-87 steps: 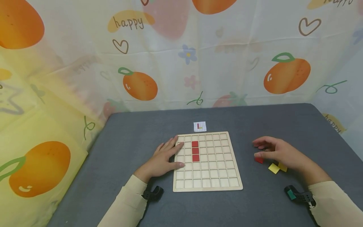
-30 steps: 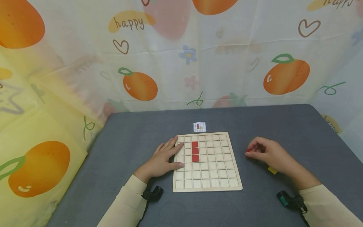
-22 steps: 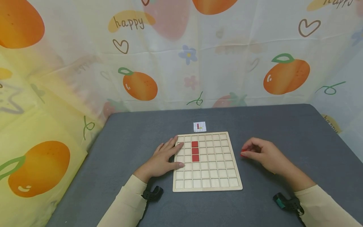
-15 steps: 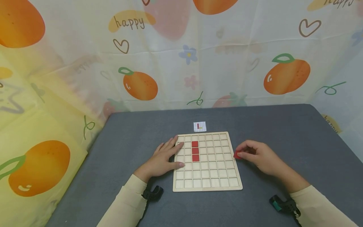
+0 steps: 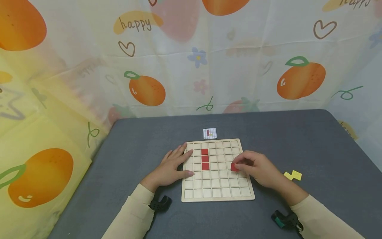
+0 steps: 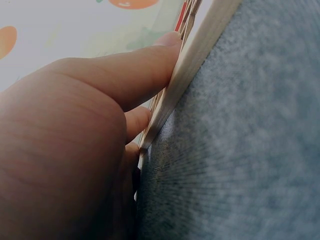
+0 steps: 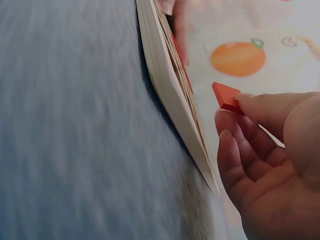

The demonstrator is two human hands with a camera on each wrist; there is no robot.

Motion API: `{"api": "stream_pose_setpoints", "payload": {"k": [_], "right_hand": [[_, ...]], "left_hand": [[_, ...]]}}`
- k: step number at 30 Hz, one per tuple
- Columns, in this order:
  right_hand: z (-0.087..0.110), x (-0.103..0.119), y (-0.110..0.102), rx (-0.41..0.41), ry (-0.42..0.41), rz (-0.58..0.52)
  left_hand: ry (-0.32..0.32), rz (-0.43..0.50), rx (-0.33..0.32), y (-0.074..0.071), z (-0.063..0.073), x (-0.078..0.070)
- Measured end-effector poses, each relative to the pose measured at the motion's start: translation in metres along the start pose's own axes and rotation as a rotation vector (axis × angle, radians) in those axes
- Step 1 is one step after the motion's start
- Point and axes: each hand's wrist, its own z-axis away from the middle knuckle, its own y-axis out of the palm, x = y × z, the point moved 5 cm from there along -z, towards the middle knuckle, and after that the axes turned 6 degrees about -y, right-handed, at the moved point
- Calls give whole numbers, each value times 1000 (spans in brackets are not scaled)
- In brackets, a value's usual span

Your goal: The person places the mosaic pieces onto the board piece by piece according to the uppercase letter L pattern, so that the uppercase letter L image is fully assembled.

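A wooden grid board (image 5: 218, 199) lies on the table, with a column of 3 red tiles (image 5: 205, 158) set in its left part. My left hand (image 5: 169, 167) rests on the board's left edge, fingers spread and fairly straight; the left wrist view shows the thumb (image 6: 145, 67) over the rim. Between thumb and fingers, my right hand (image 5: 259, 167) pinches another red tile (image 5: 234, 167) above the right side of the board. In the right wrist view that square tile (image 7: 227, 96) is held tilted and apart from the board.
Two yellow tiles (image 5: 296, 175) lie on the dark table to the right, close to the right forearm. Behind the board sits a small card (image 5: 210, 133) printed with a coloured grid pattern. A patterned curtain (image 5: 179, 66) hangs along the table's back edge.
The right hand took up the red tile beside the yellow ones and carried it left, from the table to over the board. The yellow tiles are uncovered again. The left hand stayed put.
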Motion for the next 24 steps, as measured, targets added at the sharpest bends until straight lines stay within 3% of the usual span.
{"api": "stream_pose_setpoints", "payload": {"k": [15,20,24], "right_hand": [[-21,15,45,43,-83,-69],[-27,23,58,69,-94,-57],[-33,26,68,83,-94,-31]], "left_hand": [[-18,4,4,0,0,0],[12,19,-23,3,-1,5],[-4,16,-10,1,-1,2]]}}
